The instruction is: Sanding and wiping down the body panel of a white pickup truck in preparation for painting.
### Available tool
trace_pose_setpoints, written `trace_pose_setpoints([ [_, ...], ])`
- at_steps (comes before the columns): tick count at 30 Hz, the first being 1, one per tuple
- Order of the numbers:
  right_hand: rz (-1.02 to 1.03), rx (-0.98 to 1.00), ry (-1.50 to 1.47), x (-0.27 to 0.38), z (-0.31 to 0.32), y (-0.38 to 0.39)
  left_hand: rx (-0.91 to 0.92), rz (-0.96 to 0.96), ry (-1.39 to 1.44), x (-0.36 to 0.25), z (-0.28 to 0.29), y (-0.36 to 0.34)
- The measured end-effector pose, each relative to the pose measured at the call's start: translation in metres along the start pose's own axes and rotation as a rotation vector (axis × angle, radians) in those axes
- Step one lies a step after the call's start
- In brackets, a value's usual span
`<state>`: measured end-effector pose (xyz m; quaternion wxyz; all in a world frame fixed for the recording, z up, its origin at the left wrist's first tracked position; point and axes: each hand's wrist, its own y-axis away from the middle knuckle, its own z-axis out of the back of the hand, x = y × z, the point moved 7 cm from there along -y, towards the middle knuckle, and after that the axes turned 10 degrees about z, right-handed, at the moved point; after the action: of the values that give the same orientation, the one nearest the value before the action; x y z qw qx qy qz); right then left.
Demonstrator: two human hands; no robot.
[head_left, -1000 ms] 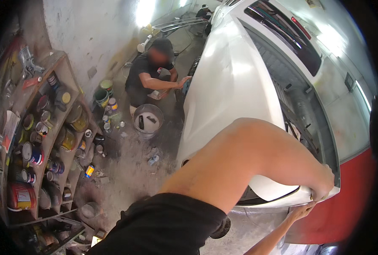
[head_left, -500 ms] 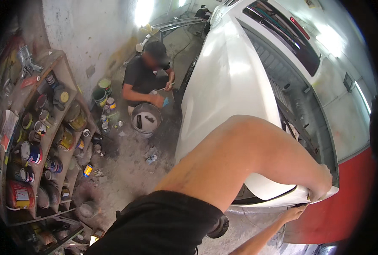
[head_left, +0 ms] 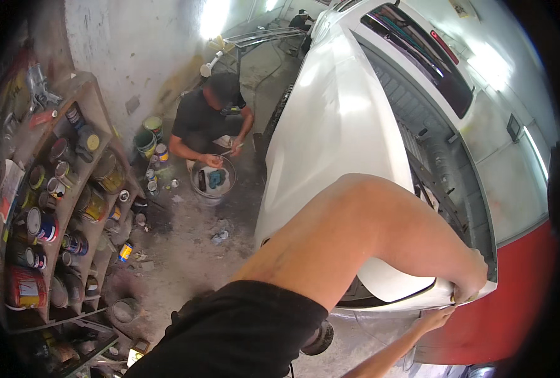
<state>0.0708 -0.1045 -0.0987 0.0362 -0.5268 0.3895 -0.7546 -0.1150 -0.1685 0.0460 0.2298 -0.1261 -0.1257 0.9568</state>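
corner of the white truck, at the rear end of its side, lies directly at the fingers of both hands. the left hand bends down over the edge from above, its fingers curled and close together, the tips reaching the lip. the right hand comes up from the lower edge of the view, fingers stretched out and held together, tips just under that same lip and very near the left fingertips. whether either hand pinches something small there cannot be told, as the tips hide the spot. the left arm, bent at the elbow, crosses in front of the truck's side, its black sleeve filling the lower middle.

just past the corner is a red band low on the wall. the truck's grey bed opens beyond the left forearm, and further up sits a dark rear window with a red light strip.

on the other side of the truck, well apart, a person in black crouches with both hands over a bucket; a blue-green cloth lies in it. crumpled material lies on the grey floor. at far left, a wooden shelf holds many cans, including a large red can near the bottom.
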Motion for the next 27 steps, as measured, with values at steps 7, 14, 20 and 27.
trace_pose_setpoints([
  [7, 0.642, 0.028, 0.11, 0.058, -0.007, 0.094, 0.01, -0.052, 0.044, -0.001, 0.002, 0.003],
  [14, 0.024, 0.063, -0.035, 0.018, -0.011, 0.025, -0.008, 0.017, 0.003, -0.002, -0.004, -0.002],
  [20, 0.684, 0.045, 0.033, 0.051, -0.015, 0.074, -0.045, -0.025, -0.01, -0.004, 0.004, 0.006],
  [27, 0.515, 0.113, 0.126, 0.028, -0.012, 0.001, -0.11, -0.06, 0.104, 0.008, 0.017, 0.016],
])
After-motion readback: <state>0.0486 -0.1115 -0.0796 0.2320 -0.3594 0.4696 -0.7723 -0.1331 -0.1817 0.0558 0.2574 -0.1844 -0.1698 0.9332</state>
